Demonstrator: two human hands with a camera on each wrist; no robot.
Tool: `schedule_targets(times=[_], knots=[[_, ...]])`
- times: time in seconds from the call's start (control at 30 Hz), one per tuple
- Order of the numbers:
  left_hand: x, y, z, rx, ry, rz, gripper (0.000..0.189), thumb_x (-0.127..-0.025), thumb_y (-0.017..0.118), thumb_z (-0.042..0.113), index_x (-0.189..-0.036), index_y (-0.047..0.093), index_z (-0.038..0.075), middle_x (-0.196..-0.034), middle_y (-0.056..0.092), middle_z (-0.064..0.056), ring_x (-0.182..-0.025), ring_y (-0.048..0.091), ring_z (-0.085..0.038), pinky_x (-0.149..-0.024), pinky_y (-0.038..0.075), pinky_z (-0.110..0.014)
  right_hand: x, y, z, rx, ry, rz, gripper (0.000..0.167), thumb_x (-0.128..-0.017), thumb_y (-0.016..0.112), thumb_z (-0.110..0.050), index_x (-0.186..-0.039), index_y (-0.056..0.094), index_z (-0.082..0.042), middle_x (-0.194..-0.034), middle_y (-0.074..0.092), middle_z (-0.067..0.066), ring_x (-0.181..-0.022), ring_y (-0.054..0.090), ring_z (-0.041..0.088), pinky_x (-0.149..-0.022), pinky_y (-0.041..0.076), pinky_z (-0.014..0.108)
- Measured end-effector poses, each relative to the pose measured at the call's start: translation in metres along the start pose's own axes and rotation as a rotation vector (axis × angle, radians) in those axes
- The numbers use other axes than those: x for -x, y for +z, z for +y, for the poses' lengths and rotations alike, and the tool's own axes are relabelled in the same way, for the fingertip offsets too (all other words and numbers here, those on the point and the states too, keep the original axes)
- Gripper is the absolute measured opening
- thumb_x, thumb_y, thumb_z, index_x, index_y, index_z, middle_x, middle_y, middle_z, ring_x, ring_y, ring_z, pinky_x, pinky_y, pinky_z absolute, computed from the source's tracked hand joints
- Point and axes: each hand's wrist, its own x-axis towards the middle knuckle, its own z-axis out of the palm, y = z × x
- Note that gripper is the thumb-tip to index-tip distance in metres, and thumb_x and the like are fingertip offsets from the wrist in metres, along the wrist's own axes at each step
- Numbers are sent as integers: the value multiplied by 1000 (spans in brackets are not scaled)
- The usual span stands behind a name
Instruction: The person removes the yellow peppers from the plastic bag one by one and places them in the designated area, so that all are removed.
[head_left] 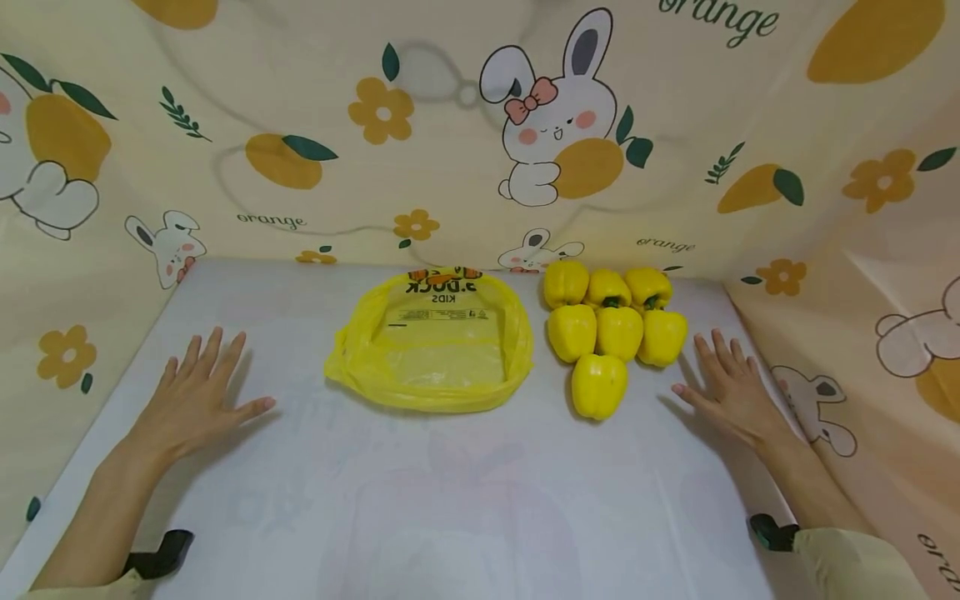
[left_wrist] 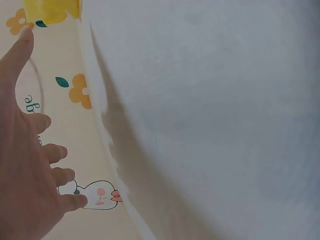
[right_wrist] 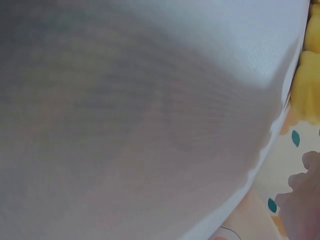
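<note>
My left hand (head_left: 197,402) is spread with straight fingers over the left part of the white table, holding nothing. On the other side my right hand (head_left: 731,392) is likewise spread, just right of a group of yellow bell peppers (head_left: 619,333). Several peppers stand in two rows, and a single pepper (head_left: 599,387) sits in front of them. Between the hands lies a yellow plastic bag (head_left: 360,388) with its mouth spread wide and dark print on its far side. In the left wrist view a bit of the bag (left_wrist: 52,10) shows beyond the thumb.
The white table (head_left: 480,500) reaches back to a cream cloth (head_left: 435,183) printed with rabbits and oranges, which also hangs at both sides. Dark wrist straps (head_left: 168,554) sit at the cuffs. In the right wrist view, peppers (right_wrist: 306,87) appear at the edge.
</note>
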Motion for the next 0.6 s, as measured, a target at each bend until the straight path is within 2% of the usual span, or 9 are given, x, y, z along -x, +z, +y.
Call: schedule_targets(times=[0.6], knots=[[2,2,-6,-3,-5,-11,107,-88,61,65,-159,8,4,-159,1,-34,-143,1,-58,-110,2,-76,-1,1,-3,-21,16,-9,87,-98,54,-47,-160,8,-7,-161,-2,29,-142,-1,61,-110,-1,75]])
